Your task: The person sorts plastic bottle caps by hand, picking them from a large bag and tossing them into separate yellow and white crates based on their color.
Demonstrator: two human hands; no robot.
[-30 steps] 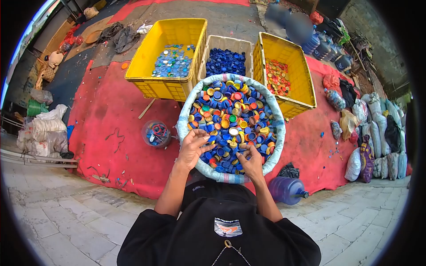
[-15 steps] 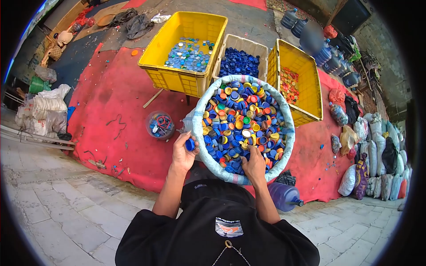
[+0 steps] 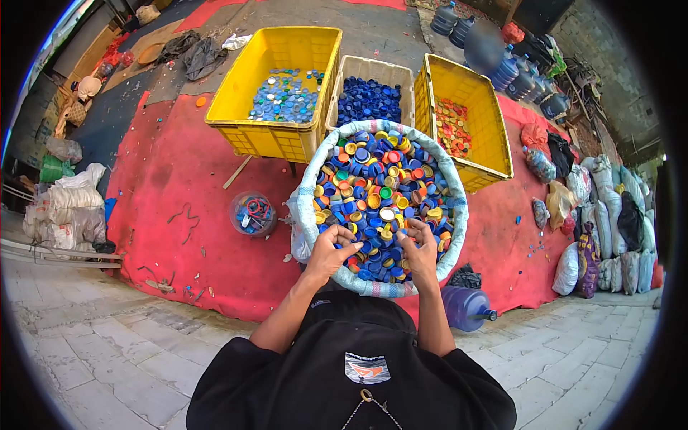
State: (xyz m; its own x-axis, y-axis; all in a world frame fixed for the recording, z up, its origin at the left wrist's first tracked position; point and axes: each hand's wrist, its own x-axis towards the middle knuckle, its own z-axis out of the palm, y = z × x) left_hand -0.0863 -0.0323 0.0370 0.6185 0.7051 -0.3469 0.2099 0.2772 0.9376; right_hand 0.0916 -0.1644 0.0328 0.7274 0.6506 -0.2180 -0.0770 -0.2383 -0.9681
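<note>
A round sack with a rolled pale-blue rim [image 3: 306, 208] stands in front of me, filled with loose plastic bottle caps [image 3: 373, 190] in blue, yellow, orange, red and green. My left hand [image 3: 330, 252] is over its near left part, thumb and curved fingers apart above the caps; I see no cap in it. At the near right, my right hand [image 3: 420, 251] reaches among the caps with thumb and forefinger close together. What those fingertips hold, if anything, I cannot make out against the caps.
Beyond the sack are a yellow crate [image 3: 265, 136] with light-blue and clear caps, a whitish crate [image 3: 406, 77] with dark-blue caps, and a yellow crate [image 3: 487, 115] with orange caps. A small tub [image 3: 253, 214] stands left; a large water bottle [image 3: 467, 308] lies right.
My left hand has moved right, from outside the rim to over the caps; the blue cap it held no longer shows in it. My right hand has lifted slightly and its fingers have straightened.
</note>
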